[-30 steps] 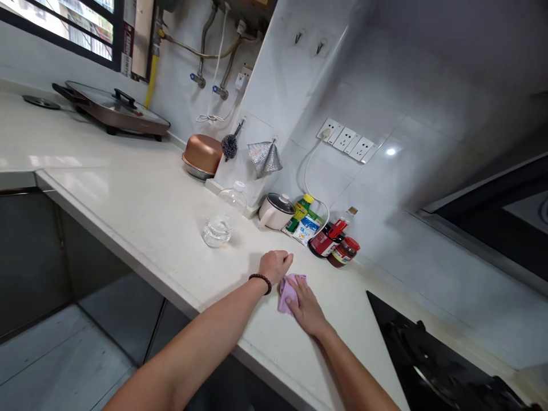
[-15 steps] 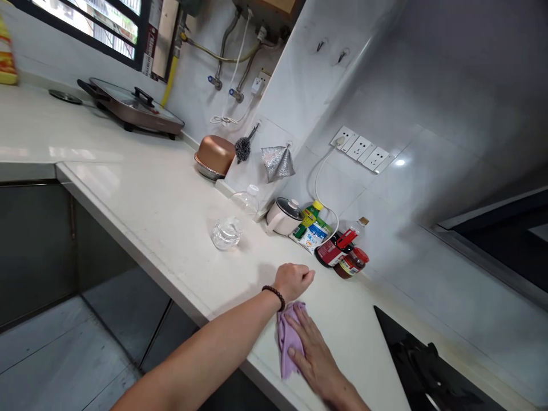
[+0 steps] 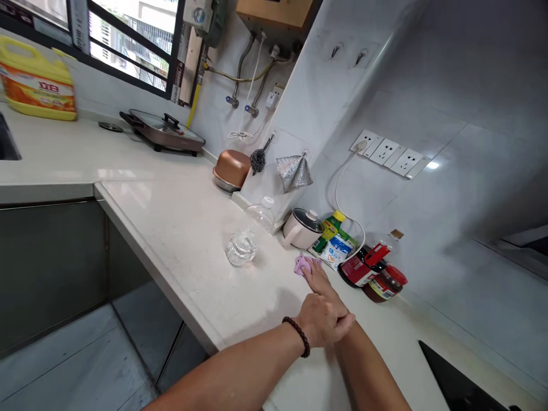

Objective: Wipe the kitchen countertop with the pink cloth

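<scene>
My right hand [image 3: 317, 278] presses a crumpled purple cloth [image 3: 303, 264] onto the white countertop [image 3: 180, 251], with the fingertips over it. The cloth lies close to the cream electric pot [image 3: 303, 229] and a blue-and-white packet [image 3: 338, 249]. My left hand [image 3: 323, 322], with a dark beaded bracelet at the wrist, is a closed fist above my right wrist and partly hides it. Nothing shows in the fist; I cannot tell whether it touches the right arm. To the left of the cloth stand a clear glass jar [image 3: 242, 247] and a transparent plastic bottle [image 3: 263, 212].
Along the wall are a green bottle with a yellow cap [image 3: 329, 231], a dark red-labelled bottle [image 3: 362, 267] and a red-lidded jar [image 3: 385, 283]. A copper-coloured pan [image 3: 232, 168] and an electric griddle [image 3: 165, 134] sit farther back. At lower right is a black hob [image 3: 454, 377].
My right hand has pushed the cloth away from the counter's front edge, toward the packets by the wall. The left fist now lies across my right wrist. The view has swung left.
</scene>
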The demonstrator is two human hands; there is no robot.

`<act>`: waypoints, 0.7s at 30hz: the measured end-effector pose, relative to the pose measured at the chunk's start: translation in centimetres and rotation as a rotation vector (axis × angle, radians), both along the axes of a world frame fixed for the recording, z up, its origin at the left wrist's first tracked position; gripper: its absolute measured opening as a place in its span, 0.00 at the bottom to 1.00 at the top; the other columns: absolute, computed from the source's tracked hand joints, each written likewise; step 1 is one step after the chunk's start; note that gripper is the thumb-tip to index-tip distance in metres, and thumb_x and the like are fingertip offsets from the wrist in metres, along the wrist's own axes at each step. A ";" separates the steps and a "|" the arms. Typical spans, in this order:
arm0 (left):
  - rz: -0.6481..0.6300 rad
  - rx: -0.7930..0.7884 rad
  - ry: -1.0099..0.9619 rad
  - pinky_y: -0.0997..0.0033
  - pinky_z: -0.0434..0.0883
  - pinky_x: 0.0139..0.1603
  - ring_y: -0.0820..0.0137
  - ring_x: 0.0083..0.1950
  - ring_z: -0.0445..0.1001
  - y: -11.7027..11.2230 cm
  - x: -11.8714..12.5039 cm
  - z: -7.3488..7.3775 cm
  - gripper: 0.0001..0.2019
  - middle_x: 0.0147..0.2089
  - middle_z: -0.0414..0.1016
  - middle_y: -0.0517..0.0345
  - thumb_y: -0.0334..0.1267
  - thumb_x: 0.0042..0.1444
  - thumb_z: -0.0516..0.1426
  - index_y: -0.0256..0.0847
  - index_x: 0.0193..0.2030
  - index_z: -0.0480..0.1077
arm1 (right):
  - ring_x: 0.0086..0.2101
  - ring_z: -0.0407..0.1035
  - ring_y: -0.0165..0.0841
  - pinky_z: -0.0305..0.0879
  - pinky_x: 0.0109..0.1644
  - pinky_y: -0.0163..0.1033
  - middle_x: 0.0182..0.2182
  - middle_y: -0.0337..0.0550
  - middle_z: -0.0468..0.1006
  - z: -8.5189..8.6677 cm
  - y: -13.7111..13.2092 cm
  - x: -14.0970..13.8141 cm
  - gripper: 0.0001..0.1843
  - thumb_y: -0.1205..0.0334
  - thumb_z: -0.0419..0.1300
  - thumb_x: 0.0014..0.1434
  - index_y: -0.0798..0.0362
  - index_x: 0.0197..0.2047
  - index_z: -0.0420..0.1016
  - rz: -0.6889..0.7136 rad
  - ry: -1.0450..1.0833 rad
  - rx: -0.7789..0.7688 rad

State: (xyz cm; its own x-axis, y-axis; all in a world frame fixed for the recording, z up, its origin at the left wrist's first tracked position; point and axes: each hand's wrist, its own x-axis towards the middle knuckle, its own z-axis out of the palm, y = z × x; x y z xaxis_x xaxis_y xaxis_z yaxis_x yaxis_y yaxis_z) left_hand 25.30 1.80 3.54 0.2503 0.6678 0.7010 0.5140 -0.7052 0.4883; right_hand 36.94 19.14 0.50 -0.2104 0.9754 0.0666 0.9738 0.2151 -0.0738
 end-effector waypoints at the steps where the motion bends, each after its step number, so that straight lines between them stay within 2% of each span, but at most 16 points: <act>1: -0.005 0.000 0.000 0.70 0.58 0.28 0.71 0.26 0.70 -0.1 0.0 0.0 0.19 0.23 0.76 0.58 0.43 0.67 0.56 0.41 0.27 0.79 | 0.74 0.42 0.48 0.42 0.76 0.53 0.76 0.54 0.49 0.1 0.8 -0.4 0.37 0.44 0.42 0.72 0.54 0.77 0.53 -0.025 -0.003 -0.013; 5: -0.008 0.032 -0.054 0.68 0.55 0.25 0.71 0.24 0.69 0.0 0.0 0.2 0.18 0.22 0.75 0.58 0.44 0.66 0.57 0.42 0.25 0.76 | 0.75 0.37 0.46 0.37 0.77 0.56 0.76 0.54 0.46 0.2 2.2 -1.9 0.37 0.46 0.40 0.73 0.56 0.78 0.49 -0.045 -0.005 -0.018; 9: -0.016 0.087 -0.150 0.67 0.56 0.25 0.71 0.23 0.68 0.2 0.1 0.3 0.20 0.20 0.73 0.58 0.42 0.65 0.58 0.44 0.20 0.70 | 0.75 0.37 0.47 0.37 0.77 0.58 0.76 0.54 0.46 0.1 1.4 -3.8 0.37 0.45 0.40 0.73 0.56 0.78 0.48 -0.010 -0.012 -0.025; 12: -0.038 0.101 -0.214 0.67 0.57 0.26 0.72 0.22 0.65 0.4 -0.1 0.4 0.21 0.19 0.70 0.60 0.41 0.64 0.58 0.44 0.18 0.64 | 0.74 0.38 0.48 0.39 0.76 0.57 0.77 0.54 0.45 0.2 0.4 -6.2 0.38 0.43 0.40 0.73 0.54 0.78 0.48 0.056 -0.015 -0.031; 16: -0.023 0.034 -0.289 0.69 0.58 0.27 0.74 0.21 0.60 0.9 -0.9 0.7 0.22 0.18 0.66 0.62 0.41 0.65 0.56 0.43 0.18 0.60 | 0.75 0.37 0.44 0.37 0.77 0.53 0.77 0.48 0.43 0.4 -0.9 -10.1 0.38 0.40 0.42 0.74 0.50 0.79 0.47 0.181 -0.007 -0.045; 21: 0.087 -0.103 -0.296 0.70 0.59 0.30 0.73 0.24 0.61 1.5 -2.6 1.4 0.23 0.19 0.67 0.62 0.45 0.68 0.53 0.42 0.20 0.64 | 0.75 0.36 0.45 0.37 0.77 0.54 0.77 0.48 0.43 0.1 -4.1 -13.3 0.38 0.39 0.45 0.73 0.48 0.78 0.49 0.314 0.006 -0.061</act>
